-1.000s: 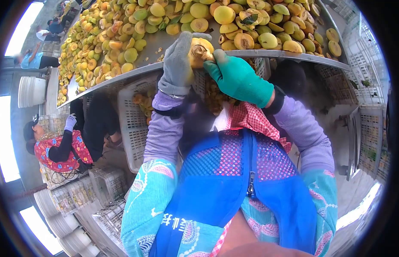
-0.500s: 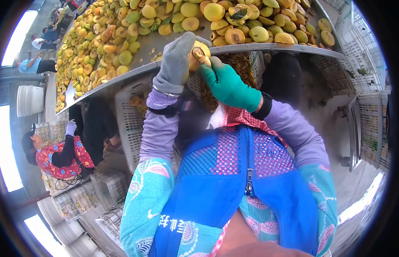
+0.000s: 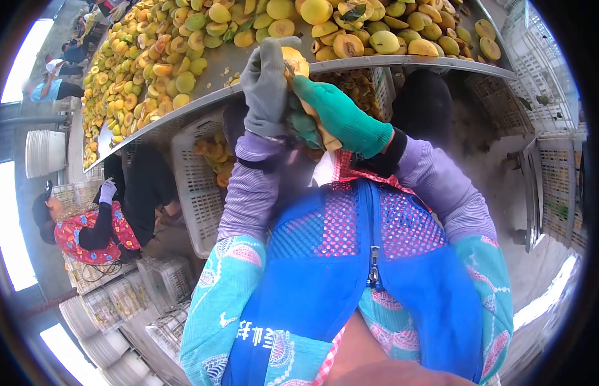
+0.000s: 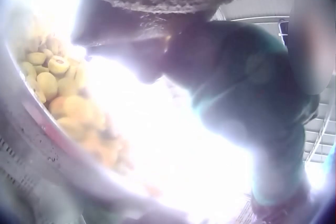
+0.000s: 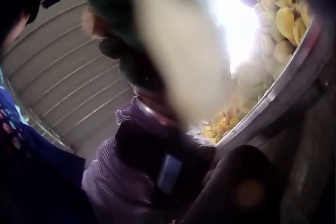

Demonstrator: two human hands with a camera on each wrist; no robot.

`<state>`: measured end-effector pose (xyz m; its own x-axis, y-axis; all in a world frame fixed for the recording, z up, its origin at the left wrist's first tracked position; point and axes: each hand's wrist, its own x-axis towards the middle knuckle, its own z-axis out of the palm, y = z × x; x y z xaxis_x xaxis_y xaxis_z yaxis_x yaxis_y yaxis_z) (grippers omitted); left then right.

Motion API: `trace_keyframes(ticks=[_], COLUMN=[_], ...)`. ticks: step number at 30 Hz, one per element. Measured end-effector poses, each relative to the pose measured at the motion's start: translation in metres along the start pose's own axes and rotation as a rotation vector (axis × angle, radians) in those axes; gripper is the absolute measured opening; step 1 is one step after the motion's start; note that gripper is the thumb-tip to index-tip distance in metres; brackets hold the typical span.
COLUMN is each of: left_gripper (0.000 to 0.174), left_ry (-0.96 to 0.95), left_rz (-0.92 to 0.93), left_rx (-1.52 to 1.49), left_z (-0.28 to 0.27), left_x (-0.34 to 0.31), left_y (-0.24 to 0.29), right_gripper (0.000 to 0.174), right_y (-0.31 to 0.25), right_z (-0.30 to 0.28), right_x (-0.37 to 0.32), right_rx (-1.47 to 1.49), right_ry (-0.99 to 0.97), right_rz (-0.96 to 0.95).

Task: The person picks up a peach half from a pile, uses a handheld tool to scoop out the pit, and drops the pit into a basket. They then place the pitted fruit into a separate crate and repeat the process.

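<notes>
fruit (image 3: pixel 297 60): pinched in left hand (image 3: pixel 264 87), partly cut, stone's state unclear | right hand (image 3: pixel 344 116): fingers curled round tan handle (image 3: pixel 329 139) | done: many halves (image 3: pixel 348 45) heaped ahead; left: seemingly whole ones (image 3: pixel 316 11) among them | table rim (image 3: pixel 402 60) close by grip; crate (image 3: pixel 206 215) below-left; open air rightward above dark-clothed knee (image 3: pixel 423 106)
</notes>
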<state>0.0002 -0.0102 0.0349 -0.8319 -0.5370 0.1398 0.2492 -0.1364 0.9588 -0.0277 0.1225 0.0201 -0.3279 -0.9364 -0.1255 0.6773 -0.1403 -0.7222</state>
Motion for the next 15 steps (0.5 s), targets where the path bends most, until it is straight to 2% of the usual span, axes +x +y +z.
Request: trace_keyframes(ticks=[3, 4, 6, 7, 10, 11, 13, 14, 15], left_gripper=[0.042, 0.044, 0.049, 0.052, 0.058, 0.053, 0.05, 0.047, 0.044], left_ry=[-0.044, -0.066, -0.198, -0.26, -0.176, -0.127, 0.093, 0.133, 0.191], left_rz=[0.026, 0.03, -0.106, -0.176, -0.146, -0.212, -0.007, -0.144, -0.278], left_rx=[0.094, 0.137, 0.03, -0.026, 0.034, -0.074, 0.077, -0.032, -0.153], left_z=[-0.005, -0.007, -0.013, -0.015, -0.012, -0.01, -0.026, -0.051, -0.075], left_x=[0.006, 0.008, 0.005, 0.003, 0.0, -0.005, -0.007, -0.012, -0.018], left_y=[0.0, 0.0, 0.009, 0.012, 0.012, 0.014, 0.0, 0.005, 0.012], right_gripper=[0.038, 0.037, 0.037, 0.036, 0.036, 0.036, 0.038, 0.039, 0.038], right_y=[0.006, 0.005, -0.001, 0.001, 0.002, 0.008, 0.01, 0.014, 0.012], right_z=[0.015, 0.02, 0.031, 0.035, 0.018, 0.014, 0.019, 0.024, 0.026], right_x=[0.009, 0.007, 0.002, 0.001, 0.006, 0.007, 0.005, 0.0, -0.009], right_rx=[0.032, 0.184, 0.486, 0.394, 0.476, 0.563, 0.56, 0.567, 0.463], right_ry=[0.11, 0.045, -0.082, -0.046, -0.208, -0.29, -0.389, -0.438, -0.349], right_rz=[-0.037, 0.026, 0.157, 0.118, 0.101, 0.125, 0.118, 0.122, 0.111])
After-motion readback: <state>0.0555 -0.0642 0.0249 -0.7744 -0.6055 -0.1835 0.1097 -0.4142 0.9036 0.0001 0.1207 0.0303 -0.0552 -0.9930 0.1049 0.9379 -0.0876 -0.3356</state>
